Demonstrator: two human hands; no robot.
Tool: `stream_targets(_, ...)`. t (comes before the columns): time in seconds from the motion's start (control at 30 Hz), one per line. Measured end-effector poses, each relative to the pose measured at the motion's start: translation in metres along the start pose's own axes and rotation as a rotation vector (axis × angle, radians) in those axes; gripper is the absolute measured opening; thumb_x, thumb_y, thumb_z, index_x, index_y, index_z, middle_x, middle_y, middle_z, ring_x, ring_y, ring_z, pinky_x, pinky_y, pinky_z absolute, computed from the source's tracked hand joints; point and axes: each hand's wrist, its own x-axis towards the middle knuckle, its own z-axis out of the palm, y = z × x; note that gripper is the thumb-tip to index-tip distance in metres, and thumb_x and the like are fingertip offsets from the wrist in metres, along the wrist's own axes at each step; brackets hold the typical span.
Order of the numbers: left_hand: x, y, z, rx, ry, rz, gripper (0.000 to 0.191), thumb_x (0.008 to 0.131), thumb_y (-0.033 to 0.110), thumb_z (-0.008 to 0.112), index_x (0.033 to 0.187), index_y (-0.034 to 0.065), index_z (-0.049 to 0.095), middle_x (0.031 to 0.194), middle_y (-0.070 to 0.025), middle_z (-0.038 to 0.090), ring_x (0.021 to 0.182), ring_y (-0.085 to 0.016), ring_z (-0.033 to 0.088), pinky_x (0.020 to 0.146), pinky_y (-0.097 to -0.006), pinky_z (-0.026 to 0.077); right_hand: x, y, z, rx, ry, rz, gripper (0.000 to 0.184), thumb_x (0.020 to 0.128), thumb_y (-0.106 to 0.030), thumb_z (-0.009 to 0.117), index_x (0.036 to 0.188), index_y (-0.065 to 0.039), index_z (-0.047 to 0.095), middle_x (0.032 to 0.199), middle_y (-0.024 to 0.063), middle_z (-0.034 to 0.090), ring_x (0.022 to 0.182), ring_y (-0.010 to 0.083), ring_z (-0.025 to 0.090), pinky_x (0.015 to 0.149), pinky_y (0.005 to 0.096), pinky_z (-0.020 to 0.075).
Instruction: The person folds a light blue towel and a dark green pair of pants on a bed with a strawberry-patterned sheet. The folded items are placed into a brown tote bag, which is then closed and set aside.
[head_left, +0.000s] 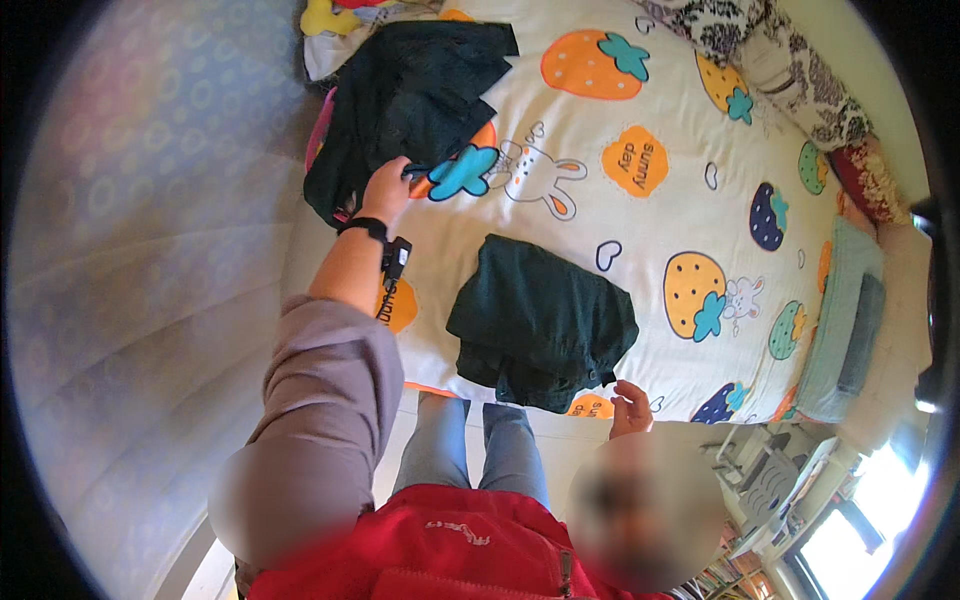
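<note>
My left hand (386, 191) reaches out over the bed, its fingers closed on the near edge of a dark green garment (420, 90). That garment lies spread unevenly, partly over the side of the bed. Closer to me, a second dark green garment (551, 315) lies folded into a compact bundle with a button visible near its right corner. My right hand (631, 409) is beside that corner, fingers loosely curled and apart, holding nothing I can see. A black wristband (367, 225) is on my left wrist, with a small black device (397, 259) beside it.
The bed has a cream sheet (487, 217) printed with fruit and rabbits. A yellow item (326, 19) and other cloth lie at the far left. Patterned fabric (802, 75) lines the far right edge. A pale green folded cloth (840, 322) lies right. Shelves of books (724, 574) stand lower right.
</note>
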Motion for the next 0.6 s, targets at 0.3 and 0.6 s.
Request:
stream_targets(0.3,-0.113,-0.011,-0.378,-0.498,0.463,0.329,0.028,0.091,0.017,0.065,0.111,-0.0004,0.057,0.091,-0.0040,0.062,0.080,-0.010,0.056,0.072,-0.0259,0.047,-0.003,-0.247,0.078,0.031,-0.342,-0.700,0.062,0.079,-0.003,0.070,0.135,-0.004,0.043,0.129,0.0165,0.052,0.118,0.0258,0.052,0.093,0.0336,0.0469)
stream_targets(0.6,-0.391,0.112,-0.597,-0.455,0.637,0.376,0.021,0.089,0.014,0.068,0.105,0.0003,0.062,0.088,0.0009,0.061,0.080,-0.007,0.055,0.071,-0.0218,0.045,-0.173,-0.392,0.231,0.021,-0.775,-1.238,0.103,0.067,-0.007,0.082,0.150,-0.012,0.022,0.152,0.0176,0.022,0.136,0.0335,0.033,0.101,0.0391,0.0418)
